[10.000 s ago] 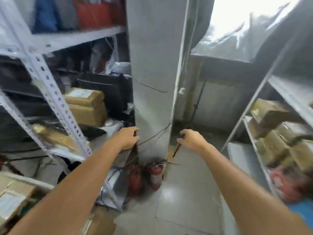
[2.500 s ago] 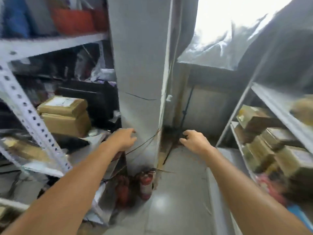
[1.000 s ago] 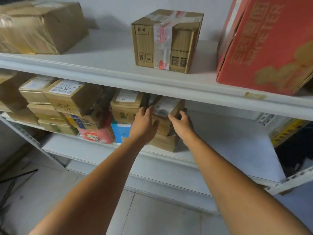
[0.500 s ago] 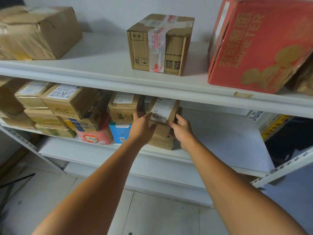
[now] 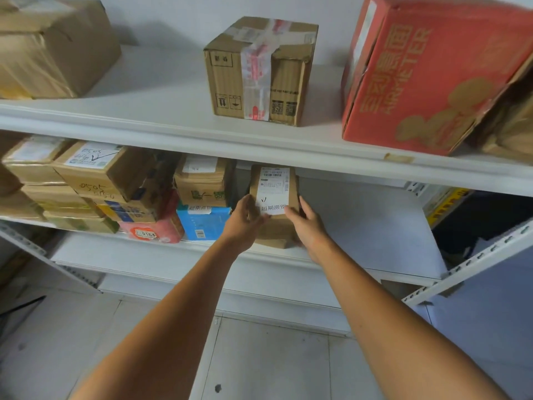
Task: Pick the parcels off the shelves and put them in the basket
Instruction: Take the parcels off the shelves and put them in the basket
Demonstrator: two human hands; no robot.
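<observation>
Head view: left hand (image 5: 244,224) and right hand (image 5: 306,225) both grasp small brown parcel (image 5: 273,186) (white label up), tilted, at middle shelf (image 5: 363,229).

Two hands (image 5: 245,223), two shelves (image 5: 173,131) — one red carton (image 5: 432,70), one blue box (image 5: 203,223), one pink parcel (image 5: 153,230), about twelve brown parcels (image 5: 271,187).

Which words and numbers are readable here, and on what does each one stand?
"0505": side of brown box.
"0164": sticker on pink parcel.
"AINMETER", likely: red box.
"超期滞留": label on parcel in left hand and right hand.
Fine print on labels: too small.
</observation>
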